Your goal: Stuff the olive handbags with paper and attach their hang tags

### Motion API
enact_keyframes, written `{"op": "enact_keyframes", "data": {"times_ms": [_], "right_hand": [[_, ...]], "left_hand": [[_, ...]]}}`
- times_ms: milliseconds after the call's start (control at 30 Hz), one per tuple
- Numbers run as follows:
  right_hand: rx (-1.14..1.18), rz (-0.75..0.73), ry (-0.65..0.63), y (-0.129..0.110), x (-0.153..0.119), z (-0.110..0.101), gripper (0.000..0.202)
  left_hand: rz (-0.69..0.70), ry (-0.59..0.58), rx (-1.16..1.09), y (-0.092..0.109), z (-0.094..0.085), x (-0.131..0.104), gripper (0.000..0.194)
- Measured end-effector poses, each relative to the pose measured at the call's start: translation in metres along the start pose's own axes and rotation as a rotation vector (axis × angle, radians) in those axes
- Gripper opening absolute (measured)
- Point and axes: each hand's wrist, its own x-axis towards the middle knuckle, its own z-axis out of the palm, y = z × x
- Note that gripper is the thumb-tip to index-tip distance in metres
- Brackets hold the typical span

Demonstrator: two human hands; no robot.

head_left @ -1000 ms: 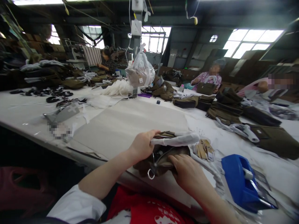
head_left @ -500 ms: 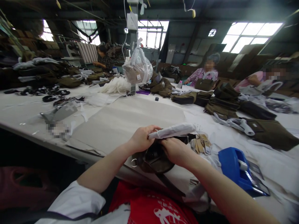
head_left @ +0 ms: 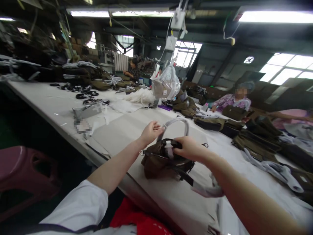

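Observation:
A dark olive-brown handbag [head_left: 156, 168] stands on the worktable in front of me, its top partly open. My right hand [head_left: 189, 147] closes over the bag's upper edge, beside a white strip [head_left: 168, 149] at the opening. My left hand [head_left: 152, 132] is at the bag's far left, fingers loosely apart, close to the wrapped far handle [head_left: 177, 120]; whether it touches the handle I cannot tell. The near handle [head_left: 207, 191], also in pale wrapping, hangs toward me under my right forearm. The bag's inside is mostly hidden.
More olive bags [head_left: 254, 140] lie along the table's right side, and piles of bags [head_left: 80, 76] at the back left. A clear plastic bag [head_left: 166, 83] hangs by the post. A pink stool [head_left: 22, 169] stands at lower left. A co-worker [head_left: 232, 99] sits across the table.
The bag has turned upright on the table with its handles spread apart. My left hand has let go of the wrapped handle. The view has swung left and up.

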Motion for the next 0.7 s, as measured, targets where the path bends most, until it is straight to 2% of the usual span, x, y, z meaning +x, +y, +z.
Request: {"op": "enact_keyframes", "data": {"times_ms": [33, 67, 100, 167, 233, 267, 333, 400, 467, 533, 600, 700], "right_hand": [[0.062, 0.011, 0.06, -0.002, 0.001, -0.013, 0.019], [0.132, 0.011, 0.112, -0.006, 0.002, -0.023, 0.018], [0.201, -0.002, 0.149, -0.01, 0.004, -0.03, 0.017], [0.308, -0.046, 0.191, -0.019, 0.007, -0.036, 0.016], [0.399, -0.081, 0.214, -0.026, 0.011, -0.034, 0.019], [0.453, -0.102, 0.219, -0.028, 0.013, -0.032, 0.021], [0.582, -0.167, 0.239, -0.029, 0.015, -0.027, 0.026], [0.709, -0.21, 0.256, -0.024, 0.015, -0.023, 0.035], [0.703, -0.154, 0.262, -0.015, 0.01, -0.019, 0.039], [0.522, -0.06, 0.218, -0.003, 0.003, -0.011, 0.043], [0.283, -0.009, 0.131, 0.011, -0.004, 0.002, 0.05], [0.093, 0.008, 0.08, 0.027, -0.009, 0.026, 0.07]], "left_hand": [[0.116, 0.102, -0.03, 0.011, -0.002, -0.005, 0.049], [0.238, 0.154, -0.016, 0.022, -0.004, -0.012, 0.047], [0.34, 0.134, 0.023, 0.034, -0.005, -0.02, 0.045], [0.418, -0.077, 0.146, 0.054, -0.006, -0.034, 0.051], [0.354, -0.277, 0.253, 0.064, -0.007, -0.044, 0.064], [0.299, -0.323, 0.275, 0.064, -0.007, -0.045, 0.065], [0.174, -0.319, 0.232, 0.058, -0.009, -0.043, 0.052], [0.032, -0.237, 0.052, 0.045, -0.013, -0.037, 0.035], [-0.154, -0.079, -0.234, 0.029, -0.019, -0.032, 0.032], [-0.355, 0.144, -0.497, 0.012, -0.027, -0.028, 0.033], [-0.493, 0.308, -0.619, -0.005, -0.034, -0.027, 0.028], [-0.563, 0.379, -0.648, -0.025, -0.042, -0.029, 0.019]]}}
